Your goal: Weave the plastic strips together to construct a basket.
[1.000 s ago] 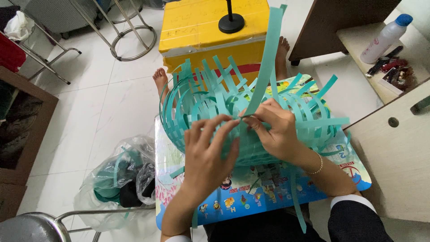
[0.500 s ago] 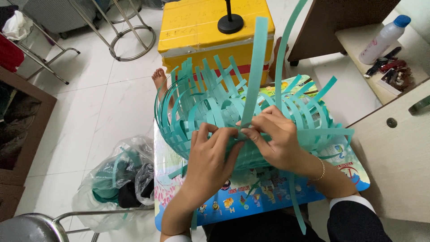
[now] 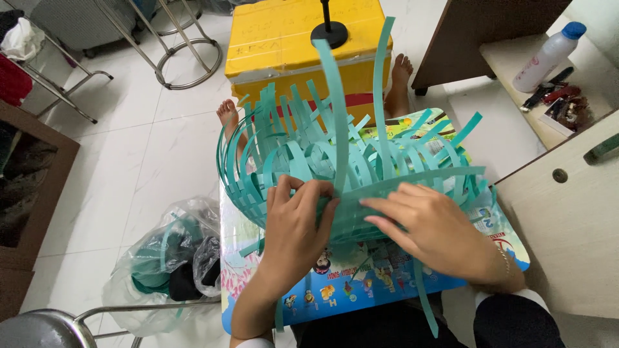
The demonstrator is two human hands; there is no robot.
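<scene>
A half-woven basket [image 3: 303, 161] of teal plastic strips rests on a small colourful printed table [image 3: 361, 283], with many loose strip ends sticking upward. My left hand [image 3: 298, 225] pinches one upright teal strip [image 3: 335, 116] at the near rim of the basket. My right hand [image 3: 432, 229] lies flat on a horizontal teal strip [image 3: 419, 180] that runs along the near side, pressing it against the weave. The two hands are close together at the front of the basket.
A yellow box [image 3: 290, 38] with a black stand on it sits behind the table, with bare feet [image 3: 229, 116] beside it. A plastic bag [image 3: 167, 258] with teal strips lies left. A wooden shelf with a white bottle [image 3: 548, 55] is right. Metal stool legs [image 3: 187, 51] stand behind.
The hands have moved apart slightly along the near rim. The long upright strip swung from leaning right to standing more upright, and the right hand flattened onto the horizontal strip.
</scene>
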